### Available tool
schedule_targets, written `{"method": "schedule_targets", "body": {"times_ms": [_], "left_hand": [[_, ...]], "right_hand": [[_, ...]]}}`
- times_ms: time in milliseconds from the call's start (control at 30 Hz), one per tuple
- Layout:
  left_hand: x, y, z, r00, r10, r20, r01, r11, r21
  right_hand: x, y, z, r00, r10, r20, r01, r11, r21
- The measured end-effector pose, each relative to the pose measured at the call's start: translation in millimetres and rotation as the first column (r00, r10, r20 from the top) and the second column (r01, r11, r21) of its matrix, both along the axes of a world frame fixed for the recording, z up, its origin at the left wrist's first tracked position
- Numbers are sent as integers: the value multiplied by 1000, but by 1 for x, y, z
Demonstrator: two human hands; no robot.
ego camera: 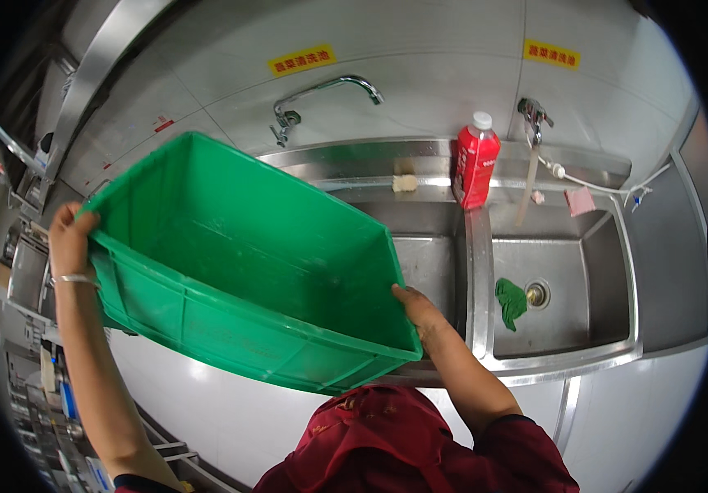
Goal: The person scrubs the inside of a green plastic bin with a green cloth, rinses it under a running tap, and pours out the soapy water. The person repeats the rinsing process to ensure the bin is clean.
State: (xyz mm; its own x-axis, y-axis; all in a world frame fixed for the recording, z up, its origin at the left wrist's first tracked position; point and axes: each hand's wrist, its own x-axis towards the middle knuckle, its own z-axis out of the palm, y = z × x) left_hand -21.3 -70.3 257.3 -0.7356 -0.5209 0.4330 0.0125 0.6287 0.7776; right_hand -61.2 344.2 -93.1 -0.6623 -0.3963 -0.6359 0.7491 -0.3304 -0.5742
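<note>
A large green plastic crate [255,246] is held tilted over the left sink basin [431,265], its open top facing up and no objects showing inside. My left hand [73,234] grips the rim at the crate's left end. At the right end, my right hand [418,311] grasps the rim, thumb on the edge. Most of the left basin is hidden behind the crate. A green cloth [511,303] lies beside the drain [537,294] in the right basin.
A red bottle [477,163] with a white cap stands at the back between the basins. Along the back ledge lie a pale sponge [404,183] and a pink cloth [580,201]. One faucet [329,92] arches above the crate; another tap [535,117] with a hose hangs over the right basin.
</note>
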Motion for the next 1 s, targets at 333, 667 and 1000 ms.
{"method": "schedule_targets", "body": {"times_ms": [333,667,1000], "left_hand": [[80,-66,-164,953,283,-111,-183,826,533],[100,-80,-299,979,196,47,-164,641,750],[61,-57,-290,998,-63,-12,53,696,716]], "right_hand": [[-70,10,14,906,151,-395,-24,950,310],[-69,16,-2,780,56,-624,214,912,350],[-29,33,-39,852,38,-521,285,802,525]]}}
